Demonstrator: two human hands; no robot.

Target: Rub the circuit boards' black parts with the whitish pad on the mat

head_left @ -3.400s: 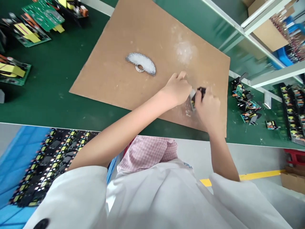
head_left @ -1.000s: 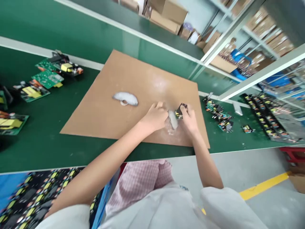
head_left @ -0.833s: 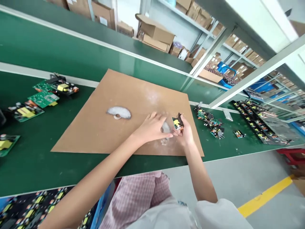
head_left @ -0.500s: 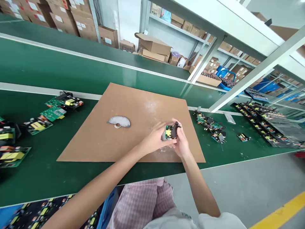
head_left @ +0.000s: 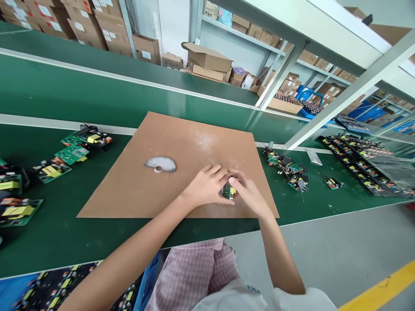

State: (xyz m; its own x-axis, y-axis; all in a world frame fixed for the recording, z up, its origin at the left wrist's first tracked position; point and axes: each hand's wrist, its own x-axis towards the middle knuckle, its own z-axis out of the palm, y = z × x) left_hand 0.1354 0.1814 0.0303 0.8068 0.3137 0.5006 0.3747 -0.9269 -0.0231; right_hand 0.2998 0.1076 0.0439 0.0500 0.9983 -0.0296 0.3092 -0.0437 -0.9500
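Observation:
A small green circuit board [head_left: 228, 191] with a yellow component is held between my two hands, low over the brown board [head_left: 181, 142]. My left hand [head_left: 209, 185] grips its left side, thumb toward me and fingers at the back. From the right, my right hand [head_left: 248, 192] closes on it, with the thumb across its top. The hands cover much of the circuit board, so I cannot tell whether it touches the brown surface. Left of my hands lies a half-round grey-white piece [head_left: 160, 163] with a ring at its lower edge.
More circuit boards [head_left: 52, 169] lie on the green bench [head_left: 81, 242] at left. A heap of them [head_left: 287, 168] sits at right, beside a single board [head_left: 333, 183] and a filled black tray [head_left: 353, 168]. A slanted white post [head_left: 343, 93] rises behind. Below is a blue crate [head_left: 147, 276].
Both hands have lowered slightly with the circuit board, which has turned. My left fingers now arch over the back, and my right hand has come round over its top and right side.

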